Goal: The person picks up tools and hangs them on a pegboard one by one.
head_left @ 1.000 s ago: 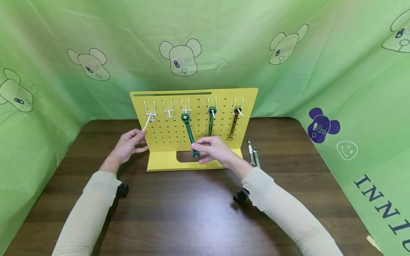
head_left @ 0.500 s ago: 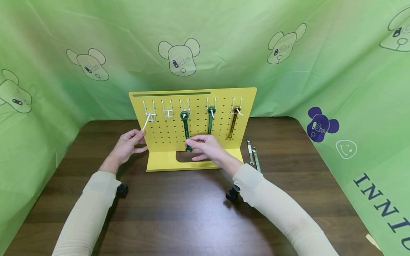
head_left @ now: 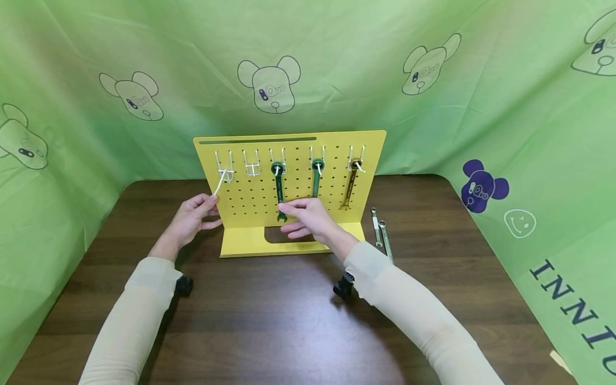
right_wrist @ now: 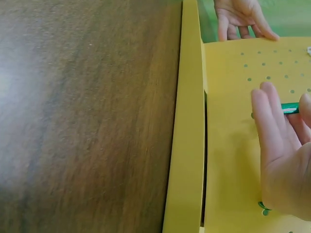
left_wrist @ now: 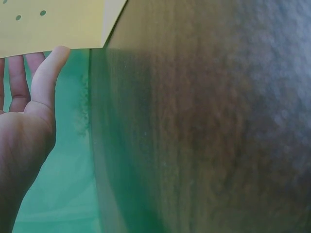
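The yellow pegboard [head_left: 246,241] stands upright on its base. My left hand [head_left: 192,218] grips its left edge, thumb [left_wrist: 46,77] in front and fingers behind the panel. My right hand [head_left: 310,218] pinches a green ratchet wrench [head_left: 279,188] near its lower, open end between thumb and index finger. The other fingers [right_wrist: 266,121] extend loosely beneath. The wrench hangs nearly vertical, its ring end around the tip of the third white hook from the left. To its right, another green wrench [head_left: 316,184] and a gold-coloured wrench [head_left: 351,187] hang from hooks.
Two bare white hooks, the left hook [head_left: 225,172] and the one beside it [head_left: 252,164], sit on the board's left part. Two silver wrenches, one with a white label [head_left: 376,224] and another [head_left: 385,238], lie on the wooden table [head_left: 269,321] right of the base. A green curtain [head_left: 337,101] surrounds the table.
My right hand has moved left and up with the green wrench, straightening it; its ring has gone onto the third hook, toward the board. My left hand has stayed at the edge.
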Motion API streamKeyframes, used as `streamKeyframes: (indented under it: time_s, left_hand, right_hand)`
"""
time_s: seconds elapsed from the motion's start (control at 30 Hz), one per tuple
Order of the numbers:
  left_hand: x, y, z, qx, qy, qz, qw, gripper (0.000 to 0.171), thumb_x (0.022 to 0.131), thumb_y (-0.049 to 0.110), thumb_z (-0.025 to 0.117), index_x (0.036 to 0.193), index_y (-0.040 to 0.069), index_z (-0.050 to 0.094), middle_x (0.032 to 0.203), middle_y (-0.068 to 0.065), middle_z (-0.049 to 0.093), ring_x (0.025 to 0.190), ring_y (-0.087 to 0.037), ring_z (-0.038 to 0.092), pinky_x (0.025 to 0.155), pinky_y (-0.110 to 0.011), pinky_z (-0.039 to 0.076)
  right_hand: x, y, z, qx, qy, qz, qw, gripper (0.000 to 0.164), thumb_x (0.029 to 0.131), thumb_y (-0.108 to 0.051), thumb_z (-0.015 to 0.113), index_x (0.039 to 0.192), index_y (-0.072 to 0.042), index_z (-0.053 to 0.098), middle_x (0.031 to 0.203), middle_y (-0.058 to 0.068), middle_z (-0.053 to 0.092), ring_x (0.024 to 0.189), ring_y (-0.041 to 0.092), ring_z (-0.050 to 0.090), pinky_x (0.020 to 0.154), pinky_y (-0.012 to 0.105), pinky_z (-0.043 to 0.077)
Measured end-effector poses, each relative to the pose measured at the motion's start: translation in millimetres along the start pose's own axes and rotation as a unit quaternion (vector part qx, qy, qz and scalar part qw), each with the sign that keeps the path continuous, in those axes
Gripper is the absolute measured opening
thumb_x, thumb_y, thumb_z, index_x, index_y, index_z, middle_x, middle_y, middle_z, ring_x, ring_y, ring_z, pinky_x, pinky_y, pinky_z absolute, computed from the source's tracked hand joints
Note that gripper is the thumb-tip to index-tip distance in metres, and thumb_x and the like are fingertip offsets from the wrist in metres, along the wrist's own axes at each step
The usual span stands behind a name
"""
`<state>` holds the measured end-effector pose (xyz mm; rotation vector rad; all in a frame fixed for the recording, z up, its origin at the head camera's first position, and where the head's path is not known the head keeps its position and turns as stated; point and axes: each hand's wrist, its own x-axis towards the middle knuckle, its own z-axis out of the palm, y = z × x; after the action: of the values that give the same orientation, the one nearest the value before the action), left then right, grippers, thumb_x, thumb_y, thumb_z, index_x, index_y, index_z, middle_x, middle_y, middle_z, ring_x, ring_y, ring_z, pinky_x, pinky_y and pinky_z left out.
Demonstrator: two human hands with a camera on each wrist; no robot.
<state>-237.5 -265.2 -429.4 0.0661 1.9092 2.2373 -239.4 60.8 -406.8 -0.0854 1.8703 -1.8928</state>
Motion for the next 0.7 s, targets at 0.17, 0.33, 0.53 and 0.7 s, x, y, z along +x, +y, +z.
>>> streamKeyframes:
  time_s: [0.17,0.33,0.53,0.7]
  left_hand:
    - [0.2,-0.3,0.5,0.003,0.000,0.002,1.0000,0.019,0.104,0.025,0.061,0.090,0.013,0.065,0.097,-0.001,0.062,0.090,-0.015,0.065,0.086,-0.042,0.061]
    - [0.5,-1.0,-0.4,0.003,0.001,0.000,1.0000,0.018,0.104,0.025,0.061,0.091,0.013,0.065,0.097,-0.002,0.061,0.091,-0.015,0.065,0.087,-0.042,0.061]
    - [-0.2,-1.2,-0.5,0.008,0.002,-0.004,1.0000,0.019,0.103,0.026,0.061,0.090,0.013,0.065,0.097,-0.001,0.061,0.091,-0.015,0.064,0.088,-0.043,0.060]
    - [0.5,-0.7,-0.8,0.002,-0.001,-0.001,1.0000,0.018,0.104,0.024,0.061,0.090,0.013,0.066,0.096,-0.001,0.062,0.089,-0.015,0.065,0.087,-0.043,0.061]
  right_hand:
    - [1.1,-1.1,1.8,-0.012,0.022,-0.002,1.000,0.040,0.094,-0.033,0.076,0.123,-0.006,0.071,0.127,0.013,0.068,0.091,0.035,0.074,0.078,0.051,0.063]
    - [1.7,2.2,3.8,-0.020,0.038,-0.008,0.999,0.042,0.092,-0.036,0.078,0.123,-0.007,0.071,0.126,0.011,0.069,0.095,0.039,0.073,0.076,0.050,0.064]
    - [-1.4,18.8,-0.9,-0.012,0.025,0.033,0.999,0.040,0.098,-0.025,0.072,0.131,-0.005,0.065,0.130,0.016,0.066,0.091,0.036,0.074,0.073,0.046,0.065]
    - [-8.6,25.7,-9.1,0.007,-0.010,0.055,0.998,0.043,0.102,-0.020,0.066,0.140,-0.003,0.056,0.133,0.019,0.063,0.094,0.036,0.073,0.077,0.044,0.064]
